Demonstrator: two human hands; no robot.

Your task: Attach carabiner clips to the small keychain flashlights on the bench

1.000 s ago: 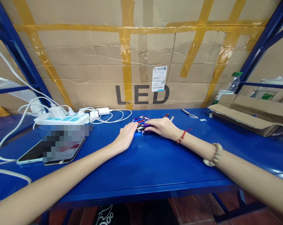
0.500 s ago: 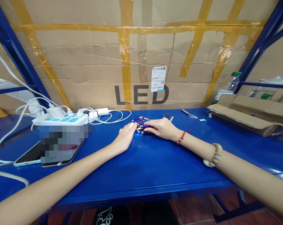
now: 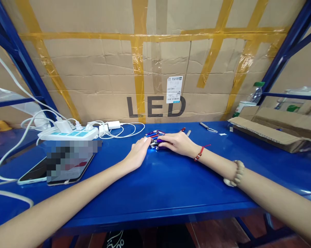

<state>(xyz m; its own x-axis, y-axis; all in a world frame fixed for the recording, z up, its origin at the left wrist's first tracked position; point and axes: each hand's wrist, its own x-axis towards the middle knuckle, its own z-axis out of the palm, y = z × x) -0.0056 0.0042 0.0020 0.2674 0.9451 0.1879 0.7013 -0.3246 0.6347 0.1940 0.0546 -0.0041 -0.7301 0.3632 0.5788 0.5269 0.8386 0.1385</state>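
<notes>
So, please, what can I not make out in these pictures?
All in the head view:
Shiny tubes: number unclear, partly covered by the right hand.
Two phones: screens partly blurred by squares.
White label: print too small.
Open box: right end cut off by picture edge.

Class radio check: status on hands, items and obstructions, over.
Left hand against small metallic tubes; right hand over them, grips unclear. Tubes bunched together. Phones left, open carton right, both away from hands.

both forearms reach forward, left hand point(image 3: 138, 153) and right hand point(image 3: 180, 143) nearly meeting.
</notes>
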